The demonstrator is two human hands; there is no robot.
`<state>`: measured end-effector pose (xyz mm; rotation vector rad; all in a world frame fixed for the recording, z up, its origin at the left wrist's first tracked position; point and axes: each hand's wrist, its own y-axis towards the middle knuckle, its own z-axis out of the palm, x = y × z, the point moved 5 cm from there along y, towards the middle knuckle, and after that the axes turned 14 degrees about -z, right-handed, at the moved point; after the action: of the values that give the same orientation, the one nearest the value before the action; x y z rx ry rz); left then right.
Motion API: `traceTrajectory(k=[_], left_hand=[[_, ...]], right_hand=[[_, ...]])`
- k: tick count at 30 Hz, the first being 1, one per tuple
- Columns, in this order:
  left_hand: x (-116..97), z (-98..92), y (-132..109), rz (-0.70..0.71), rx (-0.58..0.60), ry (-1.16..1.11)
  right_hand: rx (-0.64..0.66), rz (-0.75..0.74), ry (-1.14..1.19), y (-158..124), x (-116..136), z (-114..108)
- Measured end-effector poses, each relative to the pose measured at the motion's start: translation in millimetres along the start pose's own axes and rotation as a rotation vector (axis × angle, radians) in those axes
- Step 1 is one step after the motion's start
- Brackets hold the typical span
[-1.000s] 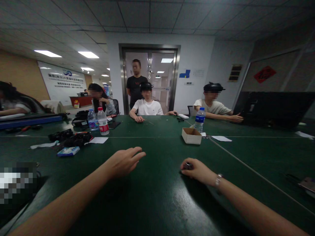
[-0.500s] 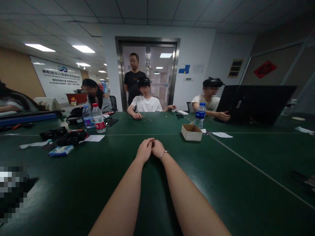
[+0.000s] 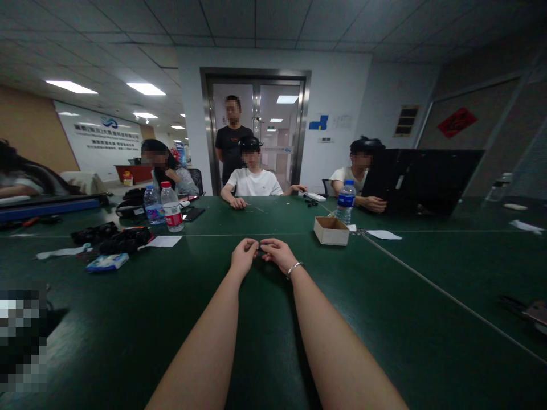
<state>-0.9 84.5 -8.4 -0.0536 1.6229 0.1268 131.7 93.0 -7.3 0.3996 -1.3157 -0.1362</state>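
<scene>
Both my arms reach out over the dark green table (image 3: 384, 319). My left hand (image 3: 243, 257) and my right hand (image 3: 278, 254) meet at the middle, fingers curled and pinched toward each other. Between the fingertips sits a small dark object (image 3: 260, 247), too small to name, held by both hands. A thin bracelet (image 3: 294, 267) circles my right wrist.
A small cardboard box (image 3: 331, 230) and a water bottle (image 3: 344, 203) stand ahead right. Two bottles (image 3: 166, 206), black gear (image 3: 123, 239) and a blue packet (image 3: 106, 262) lie at the left. An open laptop (image 3: 423, 181) stands far right. Several people sit or stand across the table.
A second ago my hands were apart, the right one closed on a small dark thing. They came together at the centre and now pinch it between them, slightly separated.
</scene>
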Motion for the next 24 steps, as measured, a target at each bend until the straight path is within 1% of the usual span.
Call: traceTrajectory(k=[2,6,8,10,13,19,24], left_hand=[[-1.7,1.1,-1.5,-0.011,-0.002,0.038],[-3.6,-0.7,-4.7,-0.038,-0.072,0.198],[-4.5,-1.6,-6.6,-0.048,-0.094,0.254],[-4.9,-1.5,-7.7,-0.052,-0.090,0.276],[-3.8,0.3,-6.7,-0.055,-0.053,0.245],[1.6,4.4,-1.1,-0.110,0.037,0.080],[2.6,4.0,0.0,-0.122,0.057,0.019]], right_hand=[[-0.030,0.029,0.066,-0.8,1.3,-2.4],[-0.075,0.068,0.102,-2.2,2.0,-3.9],[-0.084,0.076,0.116,-2.9,2.7,-3.8],[-0.080,0.070,0.133,-3.4,4.1,-3.8],[-0.085,0.062,0.150,-3.8,5.5,-5.4],[-0.115,0.050,0.171,-3.4,5.2,-10.0],[-0.126,0.057,0.170,-5.3,8.1,-9.5]])
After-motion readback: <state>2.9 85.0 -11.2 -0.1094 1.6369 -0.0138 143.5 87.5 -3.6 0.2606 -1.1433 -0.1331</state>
